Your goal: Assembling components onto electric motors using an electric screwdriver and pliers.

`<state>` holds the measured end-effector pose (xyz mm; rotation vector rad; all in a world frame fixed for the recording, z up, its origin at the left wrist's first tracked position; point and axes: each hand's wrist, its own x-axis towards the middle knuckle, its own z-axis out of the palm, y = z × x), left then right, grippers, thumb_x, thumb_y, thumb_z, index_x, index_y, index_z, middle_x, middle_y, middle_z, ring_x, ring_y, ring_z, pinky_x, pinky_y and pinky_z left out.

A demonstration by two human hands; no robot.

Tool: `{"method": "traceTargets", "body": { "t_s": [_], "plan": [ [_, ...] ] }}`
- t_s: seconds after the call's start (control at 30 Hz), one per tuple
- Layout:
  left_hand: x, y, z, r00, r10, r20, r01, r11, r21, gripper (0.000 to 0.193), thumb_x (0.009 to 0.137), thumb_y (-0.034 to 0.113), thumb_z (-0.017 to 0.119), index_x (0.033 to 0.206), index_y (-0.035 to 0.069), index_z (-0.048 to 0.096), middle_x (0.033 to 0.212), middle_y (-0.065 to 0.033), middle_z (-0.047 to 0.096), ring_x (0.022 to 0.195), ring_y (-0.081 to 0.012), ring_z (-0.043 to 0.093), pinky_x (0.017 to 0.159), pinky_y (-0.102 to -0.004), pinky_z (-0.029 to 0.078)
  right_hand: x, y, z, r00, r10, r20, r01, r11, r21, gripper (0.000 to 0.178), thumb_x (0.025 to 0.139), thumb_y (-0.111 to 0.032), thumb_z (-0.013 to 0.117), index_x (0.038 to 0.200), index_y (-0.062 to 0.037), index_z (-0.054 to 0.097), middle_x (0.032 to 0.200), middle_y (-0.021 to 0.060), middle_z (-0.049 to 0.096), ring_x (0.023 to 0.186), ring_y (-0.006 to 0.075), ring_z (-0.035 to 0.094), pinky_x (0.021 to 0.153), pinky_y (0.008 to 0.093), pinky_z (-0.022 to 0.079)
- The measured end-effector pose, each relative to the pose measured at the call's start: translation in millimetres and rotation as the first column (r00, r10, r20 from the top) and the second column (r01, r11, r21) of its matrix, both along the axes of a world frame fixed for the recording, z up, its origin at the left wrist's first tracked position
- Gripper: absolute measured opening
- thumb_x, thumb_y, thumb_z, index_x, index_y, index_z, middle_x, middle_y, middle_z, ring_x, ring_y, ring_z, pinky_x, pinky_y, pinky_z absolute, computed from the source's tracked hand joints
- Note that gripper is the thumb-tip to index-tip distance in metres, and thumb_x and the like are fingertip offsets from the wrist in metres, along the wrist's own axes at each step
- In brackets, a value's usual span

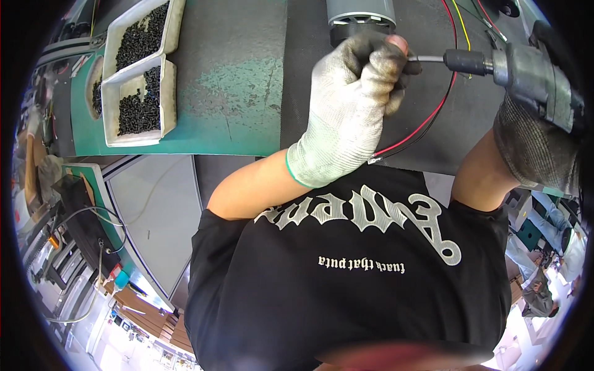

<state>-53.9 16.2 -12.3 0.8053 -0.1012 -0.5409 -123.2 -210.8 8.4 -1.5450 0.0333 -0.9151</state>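
My left hand point(362, 86), in a white glove with grey-stained fingers, is closed at the tip of a driver bit point(428, 59). What its fingers pinch is hidden. In my right hand point(537, 139), which wears a dark glove, is a power screwdriver point(535, 77), held level with its black chuck point(465, 62) pointing left. Just beyond my left hand lies a grey cylindrical motor point(361, 8) with a black end, partly covered by my fingers. Red and black wires point(427, 120) curve across the dark mat between my hands.
Two white trays point(169, 117) of small black screws stand at the left on the green worktop point(235, 139). A round dish point(90, 93) is beside them. More loose wires point(464, 28) lie at the far right. Other people point(544, 253) are visible at the right rim.
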Motion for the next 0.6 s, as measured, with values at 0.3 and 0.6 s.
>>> {"method": "traceTargets", "body": {
  "t_s": [0.3, 0.6],
  "plan": [
    [-24, 9, -16, 0.932, -0.1, -0.348, 0.149, 0.982, 0.116, 0.033, 0.096, 0.033, 0.059, 0.097, 0.0, 0.06, 0.068, 0.0014, 0.053, 0.052, -0.003, 0.041, 0.047, -0.0181, 0.033, -18, 61, -10, 0.985, -0.139, -0.104, 0.137, 0.99, -0.019, 0.04, 0.101, -0.022, 0.041, 0.138, -0.0088, 0.042, 0.125, 0.0078, 0.055, 0.106, 0.0213, 0.056, 0.077, 0.0353, 0.054],
    [-18, 18, -24, 0.873, -0.319, -0.369, 0.315, 0.946, -0.072, 0.033, 0.097, 0.037, 0.057, 0.092, 0.005, 0.056, 0.067, 0.0007, 0.048, 0.047, -0.0054, 0.033, 0.051, -0.023, 0.034, -7, 32, -17, 0.972, -0.177, -0.156, 0.161, 0.981, -0.11, 0.038, 0.1, -0.02, 0.042, 0.134, -0.005, 0.044, 0.123, 0.0114, 0.056, 0.106, 0.0243, 0.057, 0.078, 0.0368, 0.054]
  ]
}}
